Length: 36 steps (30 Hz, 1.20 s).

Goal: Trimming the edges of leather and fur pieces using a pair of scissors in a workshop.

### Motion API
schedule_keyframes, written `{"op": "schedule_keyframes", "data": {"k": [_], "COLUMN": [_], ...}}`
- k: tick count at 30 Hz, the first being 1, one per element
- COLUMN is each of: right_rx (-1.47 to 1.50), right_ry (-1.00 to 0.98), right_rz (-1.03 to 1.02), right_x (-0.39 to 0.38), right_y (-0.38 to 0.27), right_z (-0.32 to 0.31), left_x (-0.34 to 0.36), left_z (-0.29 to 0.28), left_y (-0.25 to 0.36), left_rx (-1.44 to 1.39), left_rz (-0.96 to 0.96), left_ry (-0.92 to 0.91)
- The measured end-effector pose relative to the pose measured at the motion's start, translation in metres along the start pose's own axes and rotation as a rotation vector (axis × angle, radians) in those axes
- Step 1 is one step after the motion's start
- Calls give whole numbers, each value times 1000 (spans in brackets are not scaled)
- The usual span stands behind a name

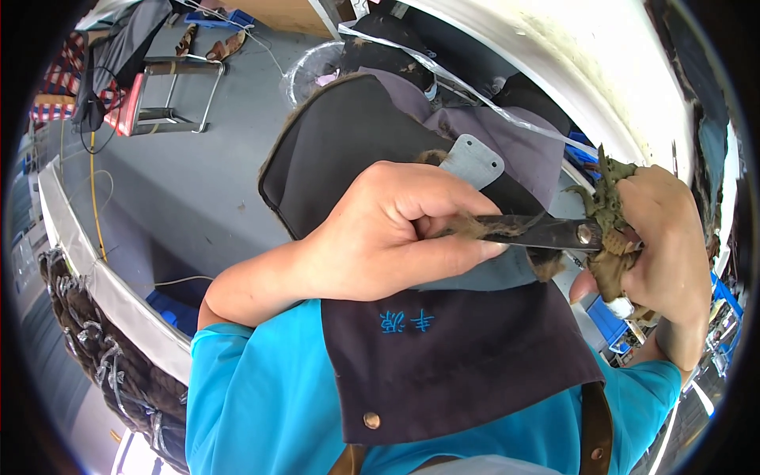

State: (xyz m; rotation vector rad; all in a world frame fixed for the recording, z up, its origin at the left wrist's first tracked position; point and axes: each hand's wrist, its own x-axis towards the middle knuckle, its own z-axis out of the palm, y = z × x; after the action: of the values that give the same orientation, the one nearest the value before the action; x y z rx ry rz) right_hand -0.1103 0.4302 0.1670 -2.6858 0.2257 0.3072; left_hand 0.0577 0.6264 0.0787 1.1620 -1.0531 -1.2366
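Observation:
My right hand [665, 237] is closed around scissors [558, 232], whose handles are wrapped in ragged green-brown cloth [609, 206]. The dark blades point left, toward my left hand [380, 233]. Its thumb and fingers are pinched together on a tuft of brown fur [467, 229], right at the blade tips. Whether the blades touch the fingers is hard to make out. Beneath my left hand lies a dark, fur-edged piece [340, 146], partly hidden by the hand. A light grey tab [473, 161] with small holes sticks out behind my knuckles.
A white-edged surface [586, 71] curves along the right. At far left stands a metal-framed stool [170, 95] with clothing beside it. Brown fur bundles [119, 348] hang behind a pale rail [111, 269]. A clear plastic bag [305, 75] rests on the grey floor [229, 150].

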Motion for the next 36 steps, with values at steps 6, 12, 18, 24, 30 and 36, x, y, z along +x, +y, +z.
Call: {"op": "schedule_keyframes", "data": {"k": [6,12,18,24,30,36], "right_rx": [5,22,73,107,359,330], "right_ry": [-18,-73,-151,-250,-396,-386], "right_rz": [22,19,50,27,136,126], "right_x": [-1,-1,-5,-1,2,6], "right_y": [0,7,15,22,25,22], "right_z": [1,0,3,1,5,2], "left_x": [-1,-1,0,3,4,8], "left_z": [2,1,2,1,0,1], "left_y": [3,2,4,6,1,4], "left_rx": [-34,-56,-56,-51,-52,-65], "left_rz": [-63,-114,-174,-215,-232,-244], "left_ry": [5,-19,-10,-36,-38,-64]}}
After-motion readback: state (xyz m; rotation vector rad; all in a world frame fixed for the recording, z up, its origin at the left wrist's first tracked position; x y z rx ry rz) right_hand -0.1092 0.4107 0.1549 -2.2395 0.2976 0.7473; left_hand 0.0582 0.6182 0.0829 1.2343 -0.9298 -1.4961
